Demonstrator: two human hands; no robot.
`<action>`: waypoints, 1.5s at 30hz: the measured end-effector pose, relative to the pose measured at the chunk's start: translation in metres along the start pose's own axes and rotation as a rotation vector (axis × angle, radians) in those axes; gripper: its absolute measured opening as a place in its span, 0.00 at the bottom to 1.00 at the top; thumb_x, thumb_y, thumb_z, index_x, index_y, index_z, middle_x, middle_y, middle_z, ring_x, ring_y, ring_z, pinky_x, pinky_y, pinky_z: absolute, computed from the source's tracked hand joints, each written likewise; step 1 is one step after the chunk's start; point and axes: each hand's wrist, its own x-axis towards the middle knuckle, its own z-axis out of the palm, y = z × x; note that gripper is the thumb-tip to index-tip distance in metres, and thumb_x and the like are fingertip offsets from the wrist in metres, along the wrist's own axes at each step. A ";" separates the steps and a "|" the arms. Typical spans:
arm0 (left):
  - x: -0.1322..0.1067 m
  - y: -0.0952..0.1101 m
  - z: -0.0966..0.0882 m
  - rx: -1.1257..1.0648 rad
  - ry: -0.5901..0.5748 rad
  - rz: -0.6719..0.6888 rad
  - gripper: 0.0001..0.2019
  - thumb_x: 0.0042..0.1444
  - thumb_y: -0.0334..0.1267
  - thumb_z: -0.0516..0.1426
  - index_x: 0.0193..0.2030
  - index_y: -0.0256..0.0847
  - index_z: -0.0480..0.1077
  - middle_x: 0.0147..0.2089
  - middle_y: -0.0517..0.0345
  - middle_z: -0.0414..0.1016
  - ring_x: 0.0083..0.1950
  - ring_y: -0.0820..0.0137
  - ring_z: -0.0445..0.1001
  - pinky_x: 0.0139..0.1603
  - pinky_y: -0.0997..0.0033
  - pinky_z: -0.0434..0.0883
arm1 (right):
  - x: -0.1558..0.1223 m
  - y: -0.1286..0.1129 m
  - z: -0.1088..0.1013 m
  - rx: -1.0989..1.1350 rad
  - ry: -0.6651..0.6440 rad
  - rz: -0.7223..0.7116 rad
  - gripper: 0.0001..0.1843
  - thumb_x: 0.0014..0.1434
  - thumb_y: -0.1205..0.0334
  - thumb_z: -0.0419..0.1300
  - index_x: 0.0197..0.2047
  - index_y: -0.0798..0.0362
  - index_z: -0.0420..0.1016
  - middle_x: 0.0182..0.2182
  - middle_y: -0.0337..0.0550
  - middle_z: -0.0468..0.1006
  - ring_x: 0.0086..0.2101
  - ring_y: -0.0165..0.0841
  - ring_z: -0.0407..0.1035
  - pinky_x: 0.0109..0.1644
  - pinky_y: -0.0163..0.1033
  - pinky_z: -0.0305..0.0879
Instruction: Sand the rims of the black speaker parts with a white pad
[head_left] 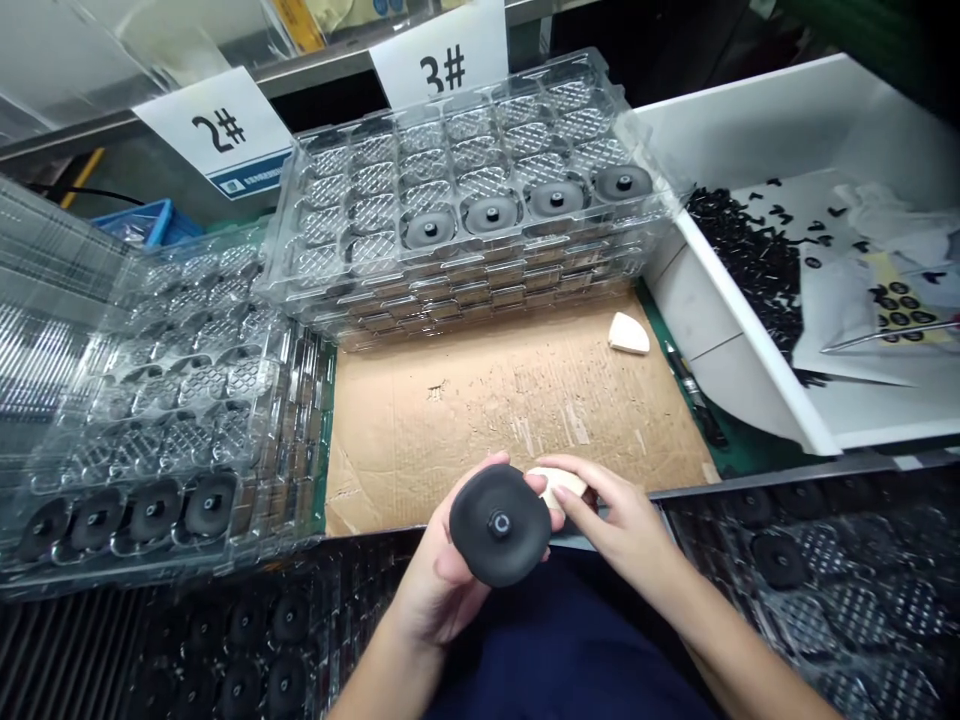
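Note:
My left hand (457,590) is closed around a black rounded-square part (499,528), its face with a raised round stub turned up toward me. Beside it, my right hand (607,500) pinches a white wedge-shaped sponge (559,482) against or very near the part's right edge; whether they touch is hard to tell. Both hands are above the near edge of a cardboard sheet (450,420). A second white sponge wedge (628,334) lies at the far right of the cardboard.
Stacked clear trays (465,190) stand behind the cardboard, several black parts in the top front row. Another tray stack (172,400) is at left. On the right, a white bin (757,320) holds small black pieces and tweezers (892,335). A black pen (696,395) lies alongside.

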 end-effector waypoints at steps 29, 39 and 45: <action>-0.026 0.007 -0.053 -0.158 -0.007 -0.019 0.31 0.51 0.63 0.53 0.48 0.36 0.74 0.32 0.50 0.81 0.31 0.68 0.78 0.34 0.73 0.73 | 0.016 -0.004 0.064 -0.147 -0.312 -0.075 0.20 0.60 0.62 0.49 0.54 0.54 0.70 0.40 0.46 0.76 0.31 0.33 0.68 0.36 0.39 0.65; -0.024 0.003 -0.067 -0.109 0.045 -0.223 0.35 0.56 0.63 0.46 0.50 0.31 0.71 0.30 0.47 0.81 0.28 0.67 0.78 0.30 0.72 0.72 | 0.030 0.014 0.046 -0.147 0.055 -0.035 0.24 0.63 0.56 0.49 0.60 0.52 0.62 0.49 0.50 0.68 0.32 0.30 0.66 0.39 0.40 0.68; -0.023 -0.008 -0.070 -0.028 0.143 -0.305 0.37 0.59 0.63 0.40 0.47 0.28 0.71 0.25 0.46 0.78 0.23 0.66 0.76 0.24 0.72 0.70 | 0.020 0.027 0.034 -0.126 0.258 -0.022 0.28 0.59 0.54 0.53 0.62 0.50 0.58 0.60 0.55 0.50 0.29 0.26 0.65 0.31 0.37 0.70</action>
